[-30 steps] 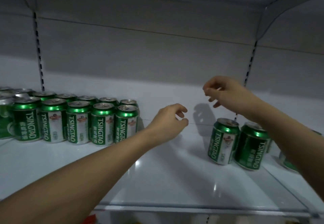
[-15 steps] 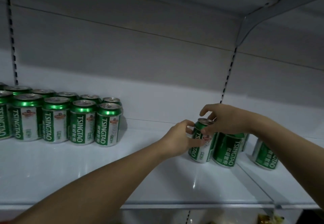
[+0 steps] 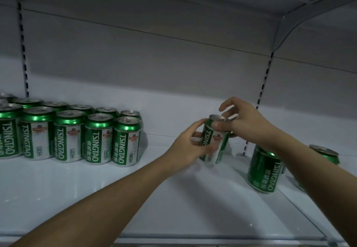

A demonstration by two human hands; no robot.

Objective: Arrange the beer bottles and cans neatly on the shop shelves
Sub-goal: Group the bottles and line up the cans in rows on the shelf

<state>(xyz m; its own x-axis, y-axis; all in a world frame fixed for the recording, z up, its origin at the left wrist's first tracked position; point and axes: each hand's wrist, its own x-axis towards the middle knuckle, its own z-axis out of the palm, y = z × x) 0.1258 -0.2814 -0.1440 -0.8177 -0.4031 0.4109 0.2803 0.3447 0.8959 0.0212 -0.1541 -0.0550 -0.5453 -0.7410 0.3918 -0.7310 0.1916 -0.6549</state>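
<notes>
A green and silver Tsingtao beer can (image 3: 213,142) is held over the white shelf (image 3: 135,198) between both hands, slightly tilted. My left hand (image 3: 190,146) grips its lower side with curled fingers. My right hand (image 3: 245,123) pinches its top rim from above. At the left, several matching cans (image 3: 100,136) stand upright in two tidy rows. Another can (image 3: 263,171) stands to the right, partly behind my right forearm. Further right a third can (image 3: 326,155) shows only its top.
The shelf's grey back wall carries slotted uprights (image 3: 260,99) at left and right. A second shelf hangs overhead with a bracket (image 3: 289,24) at the right. The shelf's front edge (image 3: 212,240) runs along the bottom of the view.
Both hands came down from empty air onto one of the right-hand cans, took hold of it and carried it left, away from the neighbouring can.
</notes>
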